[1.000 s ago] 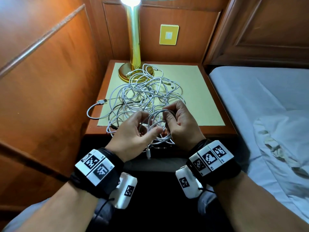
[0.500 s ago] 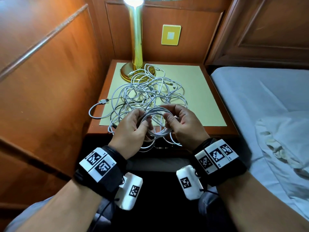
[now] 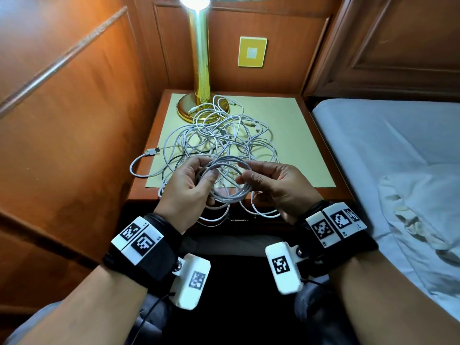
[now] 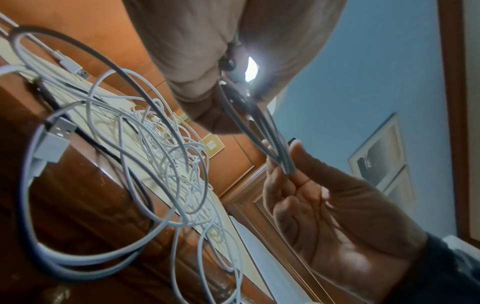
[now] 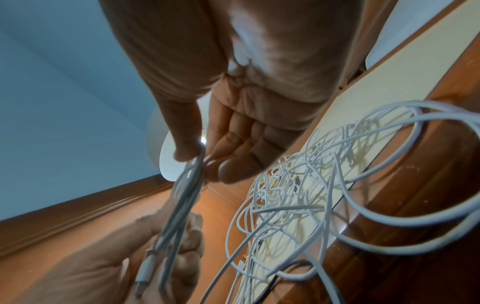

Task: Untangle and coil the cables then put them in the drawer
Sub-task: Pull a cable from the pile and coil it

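A coil of white cable point(image 3: 225, 181) hangs in the air over the nightstand's front edge, held between both hands. My left hand point(image 3: 204, 170) grips its left side, thumb across the loops. My right hand point(image 3: 245, 174) pinches the right side between thumb and fingers. In the right wrist view the right hand point(image 5: 201, 161) pinches the strands point(image 5: 182, 205) while the left hand point(image 5: 166, 257) holds them below, with a plug point(image 5: 145, 271) lying across its fingers. Behind the coil a tangle of white cables point(image 3: 219, 138) lies on the nightstand. Some loops point(image 3: 261, 210) hang over the front edge.
A gold lamp point(image 3: 199, 70) stands at the back of the nightstand point(image 3: 321, 135), its base touching the tangle. One USB plug point(image 3: 151, 151) sticks out left, near the wood wall panel point(image 3: 74, 120). A bed point(image 3: 385, 158) runs along the right side.
Both hands rose slightly and moved apart. The bunched loops between them have opened into a wider ring, with the right hand now on its right side.
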A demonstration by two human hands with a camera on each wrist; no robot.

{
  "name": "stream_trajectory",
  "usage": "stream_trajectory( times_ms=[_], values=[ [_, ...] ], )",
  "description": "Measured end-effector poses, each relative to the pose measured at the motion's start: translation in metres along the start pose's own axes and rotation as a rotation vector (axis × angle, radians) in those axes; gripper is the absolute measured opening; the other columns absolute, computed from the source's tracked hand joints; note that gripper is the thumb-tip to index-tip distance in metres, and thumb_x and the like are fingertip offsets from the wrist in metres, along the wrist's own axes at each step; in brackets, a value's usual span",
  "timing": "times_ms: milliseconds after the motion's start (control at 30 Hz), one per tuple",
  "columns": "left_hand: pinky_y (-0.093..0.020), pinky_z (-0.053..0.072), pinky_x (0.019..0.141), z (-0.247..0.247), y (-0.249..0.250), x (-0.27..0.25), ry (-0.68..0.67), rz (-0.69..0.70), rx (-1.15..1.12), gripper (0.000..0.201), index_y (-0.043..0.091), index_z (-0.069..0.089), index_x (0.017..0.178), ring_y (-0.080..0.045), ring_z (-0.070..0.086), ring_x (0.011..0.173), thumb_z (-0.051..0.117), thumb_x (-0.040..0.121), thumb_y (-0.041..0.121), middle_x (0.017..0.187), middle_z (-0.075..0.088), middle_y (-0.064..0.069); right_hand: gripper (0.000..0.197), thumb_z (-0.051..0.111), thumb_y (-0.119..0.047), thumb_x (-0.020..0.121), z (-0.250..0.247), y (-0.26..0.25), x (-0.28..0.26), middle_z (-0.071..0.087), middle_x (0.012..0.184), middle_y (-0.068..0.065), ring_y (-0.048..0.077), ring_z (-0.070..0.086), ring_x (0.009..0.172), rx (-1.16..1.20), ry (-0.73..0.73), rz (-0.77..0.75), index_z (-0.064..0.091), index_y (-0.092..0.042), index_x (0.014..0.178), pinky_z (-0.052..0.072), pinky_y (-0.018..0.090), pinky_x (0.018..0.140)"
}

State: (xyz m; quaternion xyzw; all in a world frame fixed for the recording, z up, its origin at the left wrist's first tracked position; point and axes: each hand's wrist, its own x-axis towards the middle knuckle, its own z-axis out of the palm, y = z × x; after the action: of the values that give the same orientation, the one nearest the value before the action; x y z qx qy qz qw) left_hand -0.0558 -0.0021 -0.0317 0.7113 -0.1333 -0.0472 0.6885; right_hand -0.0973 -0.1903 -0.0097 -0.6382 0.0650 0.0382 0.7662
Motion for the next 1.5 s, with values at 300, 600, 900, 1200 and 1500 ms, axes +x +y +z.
stream_trajectory(
  times_ms=[300, 600, 900, 1200, 1500],
  values=[
    [-0.032, 0.059, 0.066, -0.001, 0.014, 0.001, 0.058, -0.218, -0.386, 0.03, 0.005, 0.059, 0.115, -0.022, 0.069, 0.084, 0.067, 0.088, 0.017, 0.106, 0.068, -0.016, 0.035, 0.076, 0.0, 0.082, -0.008, 0.001, 0.005, 0.074, 0.097, 0.02, 0.023, 0.07, 0.076, -0.044, 0.169, -0.061, 0.067, -0.001, 0.116, 0.061, 0.034, 0.061],
    [-0.032, 0.06, 0.074, -0.003, 0.007, 0.004, 0.092, -0.287, -0.373, 0.022, 0.004, 0.059, 0.115, -0.029, 0.07, 0.095, 0.064, 0.094, 0.01, 0.116, 0.069, -0.024, 0.03, 0.078, -0.004, 0.082, -0.016, 0.005, 0.009, 0.077, 0.086, 0.009, 0.023, 0.075, 0.078, -0.304, 0.226, -0.181, 0.069, -0.007, 0.111, 0.061, 0.036, 0.07],
    [-0.037, 0.059, 0.079, 0.025, 0.013, 0.03, 0.033, -0.269, -0.267, 0.016, 0.005, 0.058, 0.113, -0.028, 0.071, 0.097, 0.06, 0.098, 0.01, 0.11, 0.068, -0.018, 0.024, 0.075, -0.003, 0.084, -0.063, -0.015, 0.009, 0.076, 0.088, 0.011, 0.025, 0.075, 0.081, -0.293, 0.408, -0.223, 0.071, -0.018, 0.103, 0.061, 0.037, 0.074],
    [-0.036, 0.056, 0.072, 0.085, 0.014, 0.063, -0.064, -0.201, -0.034, 0.005, 0.014, 0.064, 0.101, -0.023, 0.073, 0.09, 0.064, 0.097, 0.017, 0.102, 0.071, -0.013, 0.021, 0.078, -0.004, 0.083, -0.146, -0.009, 0.016, 0.076, 0.091, 0.011, 0.016, 0.071, 0.07, -0.229, 0.692, -0.145, 0.07, -0.018, 0.096, 0.06, 0.03, 0.064],
    [-0.046, 0.062, 0.077, 0.132, 0.007, 0.072, -0.173, -0.133, 0.218, 0.011, 0.013, 0.066, 0.101, -0.014, 0.075, 0.083, 0.062, 0.097, 0.023, 0.096, 0.073, -0.005, 0.017, 0.077, -0.002, 0.083, -0.21, 0.019, 0.029, 0.072, 0.092, 0.016, 0.025, 0.071, 0.076, -0.207, 0.827, 0.164, 0.069, -0.004, 0.097, 0.059, 0.034, 0.068]
  ],
)
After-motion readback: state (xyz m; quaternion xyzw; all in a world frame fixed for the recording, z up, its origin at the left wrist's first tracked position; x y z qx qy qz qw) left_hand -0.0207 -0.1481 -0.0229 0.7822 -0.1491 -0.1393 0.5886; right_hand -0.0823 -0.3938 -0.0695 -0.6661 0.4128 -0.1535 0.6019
